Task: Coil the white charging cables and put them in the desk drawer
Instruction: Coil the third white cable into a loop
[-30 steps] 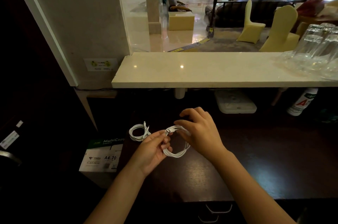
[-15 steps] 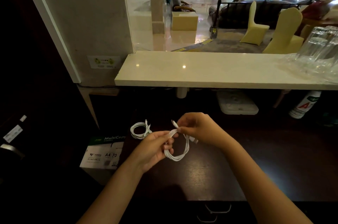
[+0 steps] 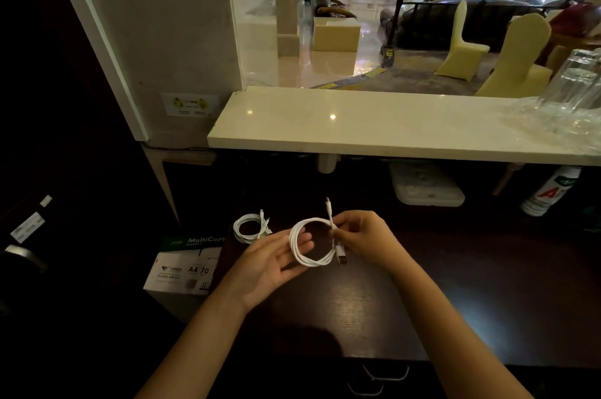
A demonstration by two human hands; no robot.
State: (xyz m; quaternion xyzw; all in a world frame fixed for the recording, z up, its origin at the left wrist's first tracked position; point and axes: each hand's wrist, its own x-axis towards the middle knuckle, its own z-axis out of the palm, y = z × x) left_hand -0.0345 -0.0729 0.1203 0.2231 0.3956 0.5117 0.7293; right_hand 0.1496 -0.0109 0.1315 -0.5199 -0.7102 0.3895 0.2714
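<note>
A coiled white charging cable (image 3: 304, 257) hangs above the dark desk (image 3: 439, 297). My right hand (image 3: 364, 237) pinches it at the right side, where both plug ends cross; one end points up, the other down. My left hand (image 3: 273, 260) is behind the coil with its fingers straight, palm up, the fingers showing through the loop. A second coiled white cable (image 3: 250, 229) lies on the desk just to the left. Drawer handles (image 3: 385, 372) show at the desk's front edge, and the drawers are closed.
A box of A4 paper (image 3: 182, 268) stands left of the desk. A pale stone counter (image 3: 374, 128) overhangs the desk's back, with glasses in plastic (image 3: 569, 96) on its right end. Under it are a white flat container (image 3: 426, 185) and a bottle (image 3: 549, 193).
My left hand has let go of the coil and opened its fingers behind it. My right hand now holds the coil alone, with the loop spread wider.
</note>
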